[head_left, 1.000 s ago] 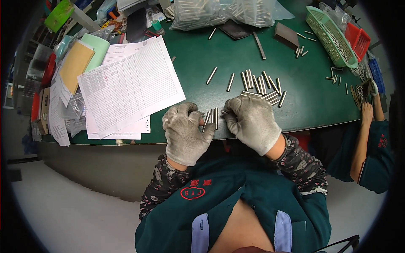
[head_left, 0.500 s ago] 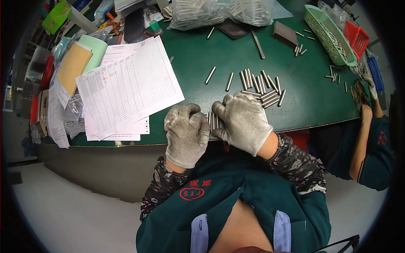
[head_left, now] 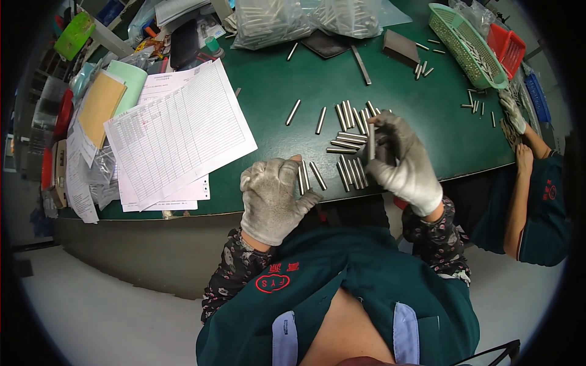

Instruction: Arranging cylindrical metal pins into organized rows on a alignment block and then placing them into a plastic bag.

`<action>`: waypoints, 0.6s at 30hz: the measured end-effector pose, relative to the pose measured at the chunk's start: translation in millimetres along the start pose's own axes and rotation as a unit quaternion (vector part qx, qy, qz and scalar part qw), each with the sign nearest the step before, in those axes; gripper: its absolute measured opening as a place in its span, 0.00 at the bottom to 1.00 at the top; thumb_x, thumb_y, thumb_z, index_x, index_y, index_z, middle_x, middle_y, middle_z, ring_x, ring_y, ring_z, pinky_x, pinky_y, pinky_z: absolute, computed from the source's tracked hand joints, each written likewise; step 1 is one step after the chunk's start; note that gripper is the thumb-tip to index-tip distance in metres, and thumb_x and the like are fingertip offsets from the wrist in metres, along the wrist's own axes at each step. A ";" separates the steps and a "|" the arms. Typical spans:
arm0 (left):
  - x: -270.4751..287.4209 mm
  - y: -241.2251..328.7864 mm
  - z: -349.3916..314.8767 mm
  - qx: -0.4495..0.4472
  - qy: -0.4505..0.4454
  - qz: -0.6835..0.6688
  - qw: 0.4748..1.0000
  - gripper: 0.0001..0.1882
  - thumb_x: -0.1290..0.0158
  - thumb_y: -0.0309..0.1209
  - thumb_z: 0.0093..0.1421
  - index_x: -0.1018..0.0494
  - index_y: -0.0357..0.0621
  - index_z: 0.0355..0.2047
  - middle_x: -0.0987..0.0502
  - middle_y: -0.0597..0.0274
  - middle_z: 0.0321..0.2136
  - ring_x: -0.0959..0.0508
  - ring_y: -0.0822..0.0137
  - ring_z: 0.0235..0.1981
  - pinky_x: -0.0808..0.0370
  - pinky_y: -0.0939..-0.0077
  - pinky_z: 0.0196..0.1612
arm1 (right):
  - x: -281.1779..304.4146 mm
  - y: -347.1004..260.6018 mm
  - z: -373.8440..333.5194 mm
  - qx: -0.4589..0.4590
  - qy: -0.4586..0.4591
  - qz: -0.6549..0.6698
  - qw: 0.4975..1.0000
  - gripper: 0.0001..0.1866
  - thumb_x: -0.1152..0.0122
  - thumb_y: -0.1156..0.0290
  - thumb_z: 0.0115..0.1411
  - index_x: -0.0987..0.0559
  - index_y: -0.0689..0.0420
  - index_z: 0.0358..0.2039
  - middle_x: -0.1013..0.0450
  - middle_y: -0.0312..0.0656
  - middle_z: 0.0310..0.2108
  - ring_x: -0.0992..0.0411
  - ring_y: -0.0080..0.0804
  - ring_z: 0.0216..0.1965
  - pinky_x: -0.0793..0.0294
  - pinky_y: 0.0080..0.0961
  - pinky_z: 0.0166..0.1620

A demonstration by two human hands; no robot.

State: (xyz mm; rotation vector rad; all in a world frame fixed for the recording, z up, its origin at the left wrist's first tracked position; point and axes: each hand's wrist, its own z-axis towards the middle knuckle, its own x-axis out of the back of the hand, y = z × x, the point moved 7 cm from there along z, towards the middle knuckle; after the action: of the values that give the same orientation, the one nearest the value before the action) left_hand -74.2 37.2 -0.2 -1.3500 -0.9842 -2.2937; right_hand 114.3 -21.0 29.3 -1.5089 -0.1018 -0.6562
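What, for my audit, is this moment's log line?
left hand: gloved, beside metal pins | right hand: gloved, holding one pin | surface: green table

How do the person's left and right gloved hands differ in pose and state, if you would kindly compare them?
The left hand shows the back of its glove, while the right hand is turned so its darkened palm side partly shows.
The right hand holds a metal pin between thumb and fingers; the left hand is beside other pins on the table, any grip unclear.
Both wear soiled, pale gloves.
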 end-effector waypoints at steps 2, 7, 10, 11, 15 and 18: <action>-8.8 3.6 3.9 -0.005 -0.051 0.015 0.999 0.29 0.36 0.45 0.39 0.28 0.44 0.40 0.27 0.61 0.33 0.29 0.58 0.36 0.36 0.61 0.42 | 17.7 16.5 -9.3 -0.069 0.014 0.094 0.993 0.29 0.46 0.79 0.46 0.35 0.61 0.52 0.31 0.41 0.31 0.33 0.22 0.32 0.31 0.18 0.37; -16.8 16.1 12.0 -0.036 -0.077 0.012 0.996 0.28 0.36 0.44 0.39 0.27 0.45 0.40 0.27 0.62 0.31 0.28 0.59 0.36 0.36 0.63 0.42 | 44.0 18.0 -23.5 0.143 0.026 -0.216 0.966 0.18 0.46 0.86 0.43 0.23 0.58 0.37 0.28 0.40 0.34 0.29 0.37 0.34 0.29 0.27 0.40; -18.2 22.1 13.5 -0.050 -0.075 0.000 0.996 0.27 0.36 0.43 0.39 0.27 0.45 0.40 0.27 0.61 0.31 0.28 0.58 0.36 0.36 0.63 0.43 | 28.6 13.0 -24.3 0.149 -0.084 -0.437 0.883 0.16 0.42 0.79 0.43 0.22 0.53 0.36 0.27 0.39 0.36 0.29 0.43 0.37 0.28 0.33 0.43; -19.4 24.7 13.9 -0.056 -0.071 -0.006 0.996 0.27 0.36 0.43 0.39 0.27 0.44 0.40 0.27 0.61 0.30 0.28 0.58 0.36 0.36 0.62 0.43 | 21.5 14.7 -23.7 0.130 -0.107 -0.455 0.875 0.15 0.44 0.75 0.46 0.21 0.49 0.36 0.27 0.36 0.36 0.29 0.40 0.39 0.28 0.33 0.43; -22.3 36.8 18.5 -0.078 -0.075 -0.019 0.994 0.26 0.37 0.42 0.41 0.27 0.43 0.40 0.26 0.60 0.30 0.28 0.57 0.36 0.36 0.62 0.44 | -1.1 7.0 -28.7 0.188 -0.093 -0.450 0.868 0.14 0.44 0.75 0.47 0.22 0.50 0.37 0.27 0.37 0.41 0.28 0.40 0.39 0.28 0.34 0.42; -19.6 36.2 19.1 -0.090 -0.068 -0.045 0.993 0.23 0.38 0.39 0.43 0.27 0.42 0.38 0.26 0.60 0.30 0.28 0.57 0.36 0.35 0.61 0.44 | 10.8 5.7 -27.7 0.191 -0.041 -0.333 0.922 0.12 0.44 0.75 0.47 0.22 0.53 0.35 0.27 0.39 0.40 0.28 0.42 0.38 0.28 0.35 0.42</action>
State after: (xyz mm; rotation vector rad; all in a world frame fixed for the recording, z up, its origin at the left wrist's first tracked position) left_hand -31.4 22.7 3.9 -1.5819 -0.9136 -2.4352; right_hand 116.7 -51.2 26.6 -1.1035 -0.7920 -1.0411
